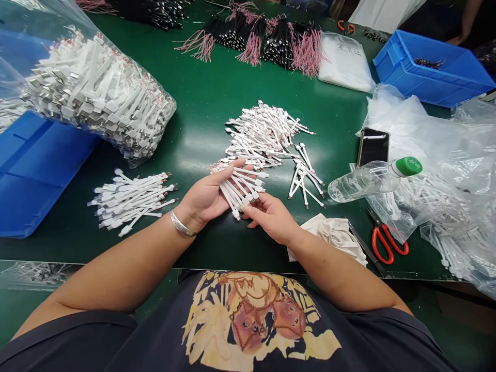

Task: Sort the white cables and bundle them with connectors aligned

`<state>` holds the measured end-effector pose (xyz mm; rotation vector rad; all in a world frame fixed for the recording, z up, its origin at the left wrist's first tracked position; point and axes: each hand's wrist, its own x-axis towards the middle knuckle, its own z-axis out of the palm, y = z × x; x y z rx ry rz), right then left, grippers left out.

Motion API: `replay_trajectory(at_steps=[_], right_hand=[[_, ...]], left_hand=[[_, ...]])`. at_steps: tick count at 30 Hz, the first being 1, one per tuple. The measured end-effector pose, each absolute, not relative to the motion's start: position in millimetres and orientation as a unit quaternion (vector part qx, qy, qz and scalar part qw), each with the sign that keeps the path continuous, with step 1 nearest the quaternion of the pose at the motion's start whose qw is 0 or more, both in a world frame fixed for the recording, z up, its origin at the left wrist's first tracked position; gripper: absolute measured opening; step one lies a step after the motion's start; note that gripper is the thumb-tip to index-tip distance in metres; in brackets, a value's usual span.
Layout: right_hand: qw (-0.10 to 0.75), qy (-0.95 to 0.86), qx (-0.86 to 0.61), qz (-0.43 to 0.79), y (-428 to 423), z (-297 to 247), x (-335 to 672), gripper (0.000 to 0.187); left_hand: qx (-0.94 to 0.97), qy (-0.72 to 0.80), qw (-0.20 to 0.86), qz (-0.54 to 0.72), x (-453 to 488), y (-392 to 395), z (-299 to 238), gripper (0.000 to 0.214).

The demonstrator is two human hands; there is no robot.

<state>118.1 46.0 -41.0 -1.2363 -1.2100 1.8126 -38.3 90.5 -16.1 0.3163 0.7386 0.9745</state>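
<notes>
A bundle of short white cables [241,190] lies fanned across the palm of my left hand [207,199], its thumb resting over them. From the right, my right hand [273,216] pinches the connector ends of the same bundle between thumb and fingers. Just beyond my hands is a large heap of white cables [263,129] with thin bare wire ends. A few loose cables [306,178] lie to the right of that heap. On my left, a smaller pile of white cables [132,200] lies with the connectors pointing left.
A clear bag of white cables [101,93] leans over a blue bin [42,165] at left. Right side: water bottle [364,181], phone [373,147], cloth [333,235], tweezers [366,248], red-handled scissors [387,243], plastic bags [445,144]. Black-and-pink wire bundles [256,36] and a blue crate [430,67] stand behind.
</notes>
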Motion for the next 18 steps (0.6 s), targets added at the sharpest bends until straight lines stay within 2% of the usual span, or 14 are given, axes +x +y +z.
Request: replay_trajectory(at_steps=[14,18], right_hand=[[0.343,-0.372,-0.479,0.717,51.6,-39.6,123.3,0.030],[0.325,-0.372,-0.472,0.730,51.6,-40.2,124.8,0.032]], left_hand=[[0.151,0.340,0.808,0.457,-40.5,90.6,-14.0,0.024],[0.146,0.352,0.801,0.461,-40.4,90.8,-11.6,0.024]])
